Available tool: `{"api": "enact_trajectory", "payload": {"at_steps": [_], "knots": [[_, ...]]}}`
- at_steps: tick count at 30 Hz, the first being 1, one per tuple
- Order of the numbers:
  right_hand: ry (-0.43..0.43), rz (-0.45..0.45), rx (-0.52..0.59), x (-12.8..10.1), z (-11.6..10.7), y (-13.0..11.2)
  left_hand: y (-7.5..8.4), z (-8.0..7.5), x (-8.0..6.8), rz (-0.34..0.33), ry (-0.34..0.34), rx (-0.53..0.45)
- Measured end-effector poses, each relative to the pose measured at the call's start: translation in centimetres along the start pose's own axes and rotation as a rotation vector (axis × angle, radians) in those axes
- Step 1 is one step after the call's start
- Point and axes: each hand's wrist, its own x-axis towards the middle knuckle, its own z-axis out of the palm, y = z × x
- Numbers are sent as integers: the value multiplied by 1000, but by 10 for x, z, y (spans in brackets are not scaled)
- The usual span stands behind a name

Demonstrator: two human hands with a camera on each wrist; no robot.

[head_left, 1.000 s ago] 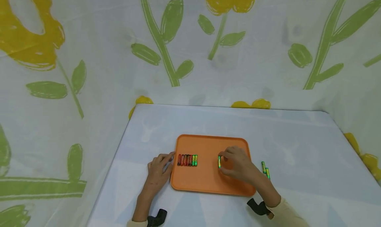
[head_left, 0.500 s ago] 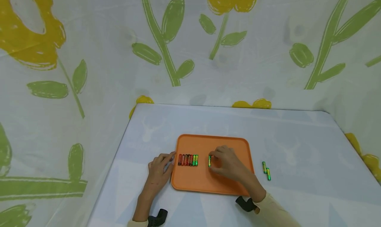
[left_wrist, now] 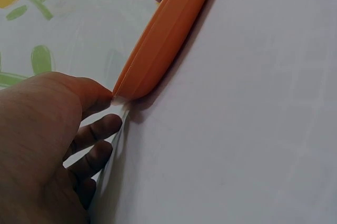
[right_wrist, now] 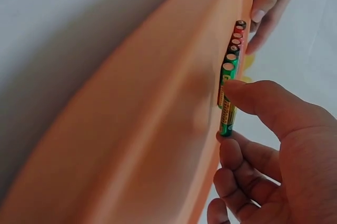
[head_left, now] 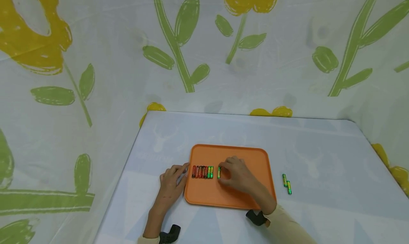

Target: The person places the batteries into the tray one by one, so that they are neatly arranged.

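Observation:
An orange tray (head_left: 236, 199) lies on the pale table. A row of several batteries (head_left: 202, 172), red ones and green ones, lies at its left side, also seen in the right wrist view (right_wrist: 233, 50). My right hand (head_left: 234, 174) pinches one green battery (head_left: 218, 172) between thumb and fingers (right_wrist: 253, 100), just right of the row; the same battery (right_wrist: 227, 118) shows in the right wrist view. My left hand (head_left: 172, 183) rests on the table with its fingers against the tray's left rim (left_wrist: 158, 50).
Two green batteries (head_left: 286, 184) lie on the table right of the tray. A cloth printed with flowers hangs behind and beside the table. The table's left edge (head_left: 118, 187) runs close to my left hand.
My right hand has carried the green battery leftward across the tray, from its middle to just beside the row. My left hand has stayed at the tray's rim.

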Motion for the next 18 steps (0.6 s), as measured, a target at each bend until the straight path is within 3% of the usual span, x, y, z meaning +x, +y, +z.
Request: {"api": "enact_trajectory", "payload": {"at_steps": [18], "knots": [[-28,16,-7,6,7,-5,-1,0,2,-42,-48,0]]}}
